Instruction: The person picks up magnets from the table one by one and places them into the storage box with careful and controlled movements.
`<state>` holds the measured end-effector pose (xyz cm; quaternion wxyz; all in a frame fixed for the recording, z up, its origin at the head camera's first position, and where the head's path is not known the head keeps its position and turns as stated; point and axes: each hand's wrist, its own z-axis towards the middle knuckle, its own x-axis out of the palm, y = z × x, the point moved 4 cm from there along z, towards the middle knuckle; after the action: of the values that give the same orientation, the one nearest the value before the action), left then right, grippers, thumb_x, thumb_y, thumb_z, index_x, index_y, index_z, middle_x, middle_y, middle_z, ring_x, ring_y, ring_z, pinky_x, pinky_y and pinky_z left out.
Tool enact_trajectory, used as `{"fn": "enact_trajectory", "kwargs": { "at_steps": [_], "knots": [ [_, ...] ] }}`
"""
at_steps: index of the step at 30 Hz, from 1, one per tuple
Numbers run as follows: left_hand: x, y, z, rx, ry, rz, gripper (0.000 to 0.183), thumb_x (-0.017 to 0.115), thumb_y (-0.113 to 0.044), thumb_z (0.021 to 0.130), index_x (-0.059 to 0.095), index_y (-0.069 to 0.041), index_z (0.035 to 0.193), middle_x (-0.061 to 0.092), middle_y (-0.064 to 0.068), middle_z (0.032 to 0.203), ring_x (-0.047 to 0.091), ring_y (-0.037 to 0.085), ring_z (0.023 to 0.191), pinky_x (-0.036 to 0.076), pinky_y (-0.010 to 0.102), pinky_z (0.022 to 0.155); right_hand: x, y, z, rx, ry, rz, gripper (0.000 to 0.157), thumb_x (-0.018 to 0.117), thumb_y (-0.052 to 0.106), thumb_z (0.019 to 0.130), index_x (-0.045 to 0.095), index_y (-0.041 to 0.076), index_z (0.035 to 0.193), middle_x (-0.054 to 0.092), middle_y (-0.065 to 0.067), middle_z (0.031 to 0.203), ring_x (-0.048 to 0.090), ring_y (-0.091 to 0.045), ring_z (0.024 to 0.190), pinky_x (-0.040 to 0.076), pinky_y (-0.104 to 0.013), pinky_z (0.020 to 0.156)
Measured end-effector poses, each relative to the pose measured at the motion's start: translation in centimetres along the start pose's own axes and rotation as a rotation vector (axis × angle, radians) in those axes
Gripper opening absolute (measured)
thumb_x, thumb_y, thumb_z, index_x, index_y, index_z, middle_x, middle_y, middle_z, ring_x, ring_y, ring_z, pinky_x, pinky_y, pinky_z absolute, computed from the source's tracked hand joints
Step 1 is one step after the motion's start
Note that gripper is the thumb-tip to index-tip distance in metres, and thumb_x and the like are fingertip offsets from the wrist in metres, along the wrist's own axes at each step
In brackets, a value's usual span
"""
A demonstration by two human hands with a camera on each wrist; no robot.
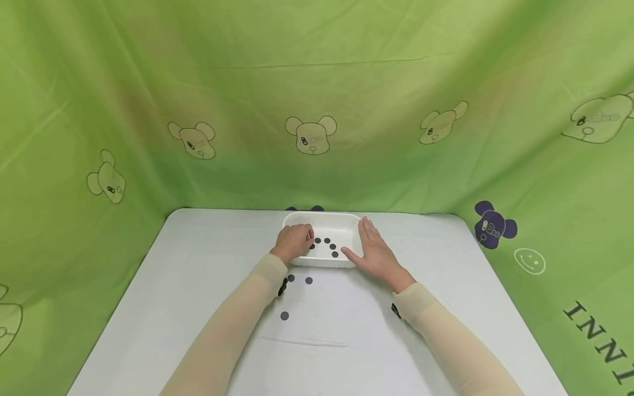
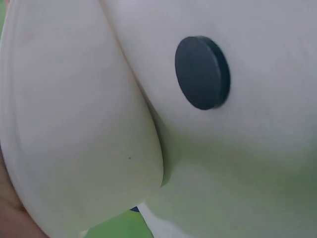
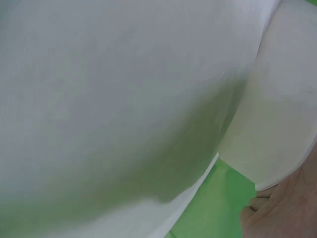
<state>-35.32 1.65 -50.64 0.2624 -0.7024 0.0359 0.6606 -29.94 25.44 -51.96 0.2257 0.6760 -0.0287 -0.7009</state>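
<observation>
A shallow white tray point(image 1: 324, 263) stands at the far side of the table. Inside it several flat black discs point(image 1: 327, 240) lie in a curved row. My left hand point(image 1: 294, 241) reaches over the tray's left end, its curled fingers pinching a black disc point(image 1: 312, 247) low over the tray floor; the fingers partly cover that disc. At the tray's right end rests my right hand point(image 1: 377, 256), fingers straight along the rim and thumb spread over the front edge. One black disc point(image 2: 202, 73) shows close up beside the tray wall point(image 2: 81, 119) in the left wrist view.
On the white tablecloth point(image 1: 342, 363) in front of the tray lie loose black discs point(image 1: 309, 280), one point(image 1: 284, 315) nearer the person. Some dark things are partly hidden by the left sleeve. Green cloth point(image 1: 317, 181) with bear drawings hangs behind and at both sides.
</observation>
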Motion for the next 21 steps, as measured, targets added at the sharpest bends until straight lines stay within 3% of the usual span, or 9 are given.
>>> {"fn": "enact_trajectory", "kwargs": {
  "at_steps": [9,14,21],
  "knots": [
    [-0.7,0.7,-0.6,0.049,-0.053,-0.159,0.014,0.068,-0.021,0.107,0.074,-0.012,0.116,0.071,0.0,0.104,0.066,0.016,0.093,0.056,0.035,0.09,0.1,-0.1,-0.1,-0.005,-0.001,0.0,0.108,0.05,0.066,0.106,0.005,-0.011,0.167,0.002,-0.029,0.177,0.004,-0.044,0.165,0.01,-0.053,0.135],
    [-1.8,1.2,-1.8,0.056,-0.13,-0.24,0.015,0.068,-0.019,0.107,0.073,-0.01,0.119,0.071,0.005,0.113,0.067,0.022,0.106,0.056,0.04,0.098,0.1,-0.1,0.0,-0.001,0.012,0.002,0.108,0.048,0.068,0.106,0.002,-0.009,0.168,-0.001,-0.027,0.178,0.001,-0.042,0.165,0.007,-0.051,0.135],
    [-2.9,2.2,-4.0,0.076,-0.213,-0.282,0.015,0.068,-0.018,0.107,0.072,-0.011,0.12,0.071,0.005,0.116,0.065,0.026,0.113,0.055,0.042,0.102,0.0,0.1,0.0,0.003,0.012,0.009,0.108,0.049,0.066,0.106,0.001,-0.008,0.168,-0.001,-0.026,0.178,0.0,-0.04,0.166,0.007,-0.05,0.135]
  ]
}}
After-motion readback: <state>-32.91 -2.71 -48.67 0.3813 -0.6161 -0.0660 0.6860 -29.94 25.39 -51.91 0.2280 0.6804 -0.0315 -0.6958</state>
